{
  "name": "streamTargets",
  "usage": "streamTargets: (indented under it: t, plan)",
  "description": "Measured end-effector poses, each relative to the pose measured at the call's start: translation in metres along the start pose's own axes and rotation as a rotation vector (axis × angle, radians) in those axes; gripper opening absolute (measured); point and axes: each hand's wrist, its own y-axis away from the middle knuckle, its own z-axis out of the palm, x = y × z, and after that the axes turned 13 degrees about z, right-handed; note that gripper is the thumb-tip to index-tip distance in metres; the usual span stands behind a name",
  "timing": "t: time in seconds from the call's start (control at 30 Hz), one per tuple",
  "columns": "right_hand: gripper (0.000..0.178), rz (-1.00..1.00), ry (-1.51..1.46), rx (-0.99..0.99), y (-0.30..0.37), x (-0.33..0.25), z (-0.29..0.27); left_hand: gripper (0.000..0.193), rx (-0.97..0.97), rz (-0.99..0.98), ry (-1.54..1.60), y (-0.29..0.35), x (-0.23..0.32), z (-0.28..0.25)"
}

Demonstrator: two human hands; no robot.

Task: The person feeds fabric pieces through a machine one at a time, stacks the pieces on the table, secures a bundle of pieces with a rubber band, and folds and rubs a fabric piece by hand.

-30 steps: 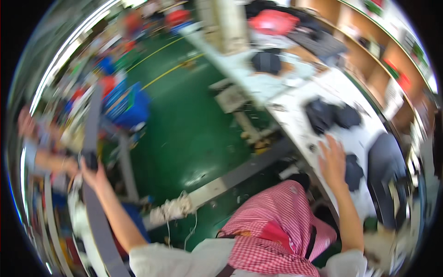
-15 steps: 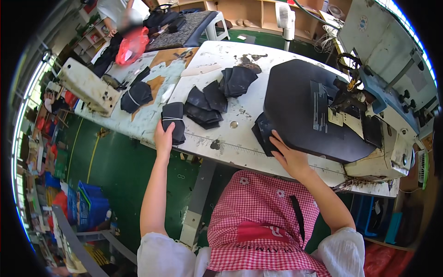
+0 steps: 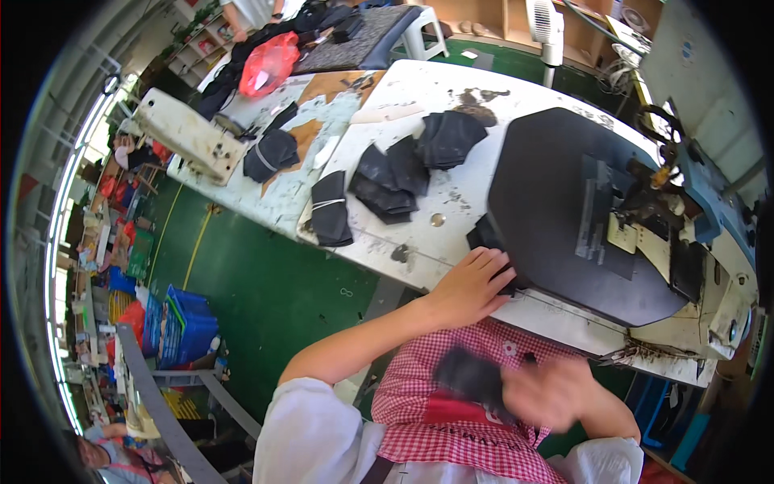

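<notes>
Left hand (image 3: 472, 282) on the black pieces (image 3: 482, 232) at the board's edge; right hand (image 3: 556, 391) at its 5 o'clock, black piece (image 3: 468, 377) in its grip.
Left: fingers a bit bent, slightly apart, palm down over the near bench (image 3: 375, 252) edge; can't tell if it pinches anything. Right: blurred, fingers closed on the piece, which sticks out toward 9 o'clock over the checked apron (image 3: 395, 411); exact finger placement unreadable. Clock from left hand: black board (image 3: 540, 194) at 1–2, machine (image 3: 730, 278) beyond it at 2–3, black stack (image 3: 454, 139) at 12, loose black pieces (image 3: 383, 189) at 11, tied bundle (image 3: 329, 216) at 10, second bundle (image 3: 270, 157) farther out at 10.
</notes>
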Motion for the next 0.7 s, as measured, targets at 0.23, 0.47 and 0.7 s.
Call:
streamTargets:
  t: [0.23, 0.47, 0.7]
  plan:
    - [0.041, 0.319, 0.321, -0.15, -0.038, 0.046, -0.079, 0.04, 0.281, 0.553, -0.267, -0.077, 0.065, -0.087]
    - [0.048, 0.479, 0.151, -0.089, -0.029, 0.073, -0.065, 0.057, -0.054, 0.233, -0.004, -0.142, 0.018, -0.102]
    - [0.046, 0.537, 0.087, -0.097, -0.03, 0.079, -0.065, 0.059, -0.032, 0.235, 0.065, -0.146, 0.013, -0.099]
